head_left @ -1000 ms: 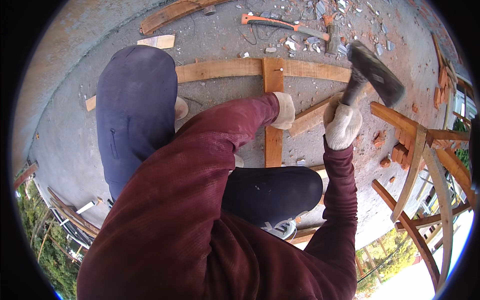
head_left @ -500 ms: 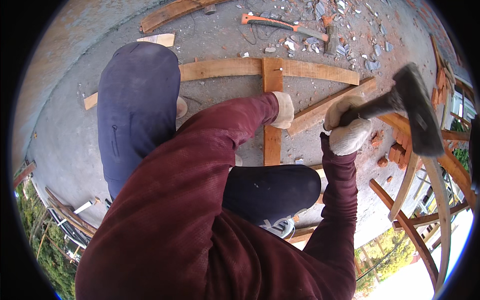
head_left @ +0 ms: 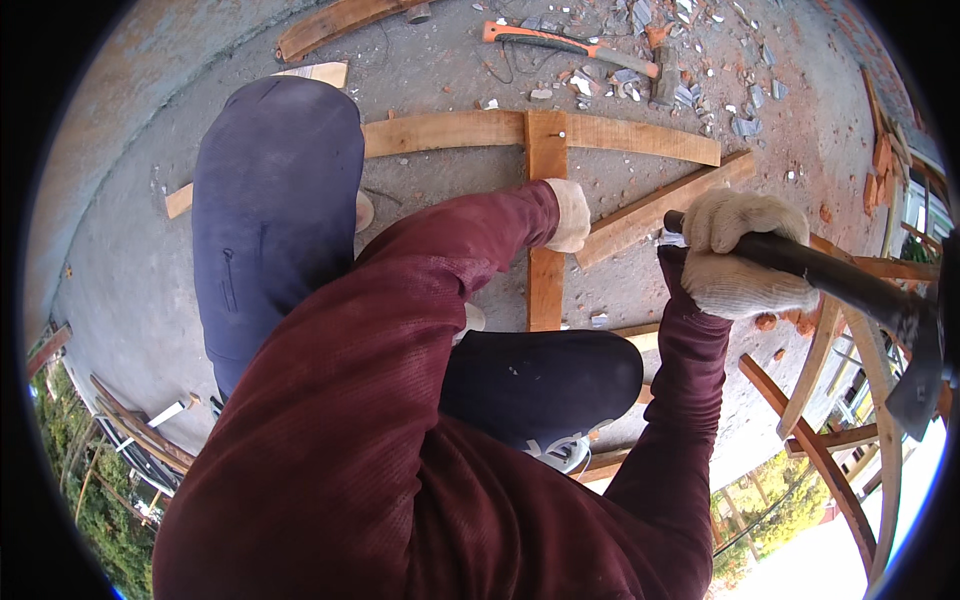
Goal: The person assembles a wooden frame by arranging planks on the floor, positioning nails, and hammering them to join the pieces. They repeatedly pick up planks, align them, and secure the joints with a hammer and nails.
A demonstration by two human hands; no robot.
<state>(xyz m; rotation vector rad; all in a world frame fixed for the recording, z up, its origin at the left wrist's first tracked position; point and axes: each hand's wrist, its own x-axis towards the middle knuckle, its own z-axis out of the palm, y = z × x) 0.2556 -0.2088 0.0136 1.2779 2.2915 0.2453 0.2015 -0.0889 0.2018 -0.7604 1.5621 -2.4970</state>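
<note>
An orange-handled hatchet (head_left: 570,42) lies on the concrete floor (head_left: 130,250) at twelve o'clock, its head among pale broken shards (head_left: 690,85) spreading toward one o'clock. A curved brown plank (head_left: 335,20) sits at eleven o'clock, with a small pale wood offcut (head_left: 315,72) just below it. Reddish brick bits (head_left: 790,325) scatter at three o'clock. Bent wooden frame ribs (head_left: 830,470) stand at four o'clock, and green foliage (head_left: 90,500) shows at eight o'clock.

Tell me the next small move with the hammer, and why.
Probably swing the hammer down onto the upright plank, near the nail at its crossing. The right hand holds it raised off to the right, while the left hand steadies that plank; keep the blow clear of it.
</note>
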